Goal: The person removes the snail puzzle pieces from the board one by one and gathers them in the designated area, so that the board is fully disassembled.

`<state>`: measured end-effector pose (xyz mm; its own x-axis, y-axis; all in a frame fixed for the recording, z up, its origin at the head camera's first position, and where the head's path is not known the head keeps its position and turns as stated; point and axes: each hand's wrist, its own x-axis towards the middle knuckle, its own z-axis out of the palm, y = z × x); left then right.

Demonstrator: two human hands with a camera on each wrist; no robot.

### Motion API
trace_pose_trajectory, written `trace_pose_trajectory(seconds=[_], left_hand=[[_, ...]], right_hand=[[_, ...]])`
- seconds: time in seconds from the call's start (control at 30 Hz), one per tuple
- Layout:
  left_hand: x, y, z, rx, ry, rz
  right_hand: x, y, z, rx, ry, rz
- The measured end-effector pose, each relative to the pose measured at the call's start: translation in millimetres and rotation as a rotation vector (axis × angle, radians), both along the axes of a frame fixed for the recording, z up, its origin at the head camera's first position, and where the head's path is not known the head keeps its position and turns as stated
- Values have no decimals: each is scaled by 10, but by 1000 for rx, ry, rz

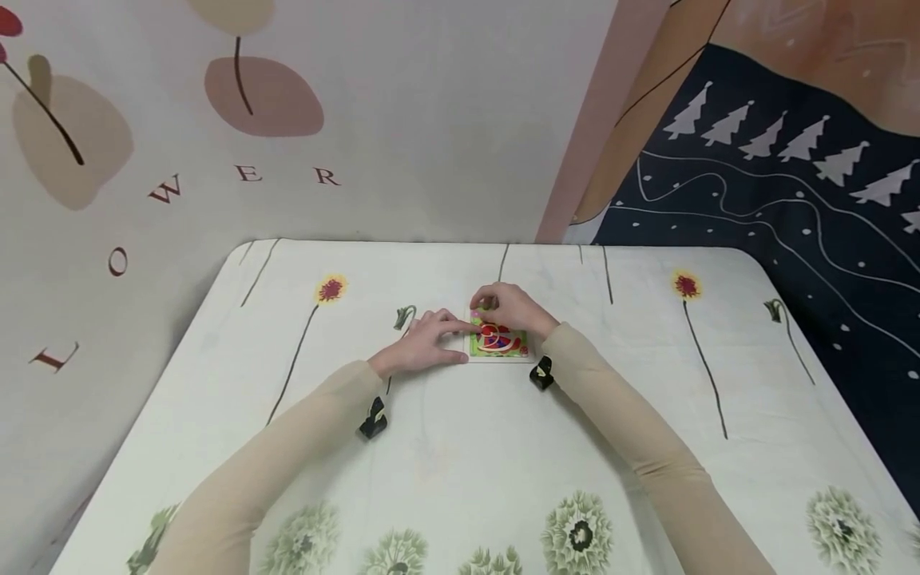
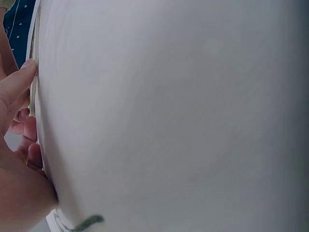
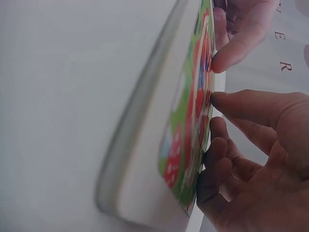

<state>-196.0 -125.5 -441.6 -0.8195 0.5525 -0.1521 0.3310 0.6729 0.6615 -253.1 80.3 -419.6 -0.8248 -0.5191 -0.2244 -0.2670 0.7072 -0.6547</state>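
A small flat picture board (image 1: 497, 342) lies on the table, its green, red and purple picture framed by a white border. In the right wrist view the board (image 3: 181, 140) shows edge-on as a thick slab. My left hand (image 1: 424, 343) lies at its left side, index finger stretched onto the picture and thumb by the lower left corner. From above, my right hand (image 1: 513, 307) reaches over the upper part with bent fingers. In the right wrist view the right hand (image 3: 265, 150) has its thumb and fingertips at the picture's surface; I cannot tell whether they pinch anything.
A white cloth with printed flowers covers the table (image 1: 446, 463). Behind it hangs a pale curtain (image 1: 431, 144) with printed letters, and a dark cloth with white trees (image 1: 762, 184) hangs at the right. Small black devices (image 1: 373, 419) sit at both wrists.
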Motion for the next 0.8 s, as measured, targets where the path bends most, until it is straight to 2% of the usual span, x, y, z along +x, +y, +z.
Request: trace_pose_trajectory(seconds=[0.33,0.8], left_hand=[[-24,5,-8,-27,9,-22],[-17,16,1,-57,12,-23]], right_hand=[[-24,5,-42,-14,-14,-11],[-89,83,-115,-111,-56,39]])
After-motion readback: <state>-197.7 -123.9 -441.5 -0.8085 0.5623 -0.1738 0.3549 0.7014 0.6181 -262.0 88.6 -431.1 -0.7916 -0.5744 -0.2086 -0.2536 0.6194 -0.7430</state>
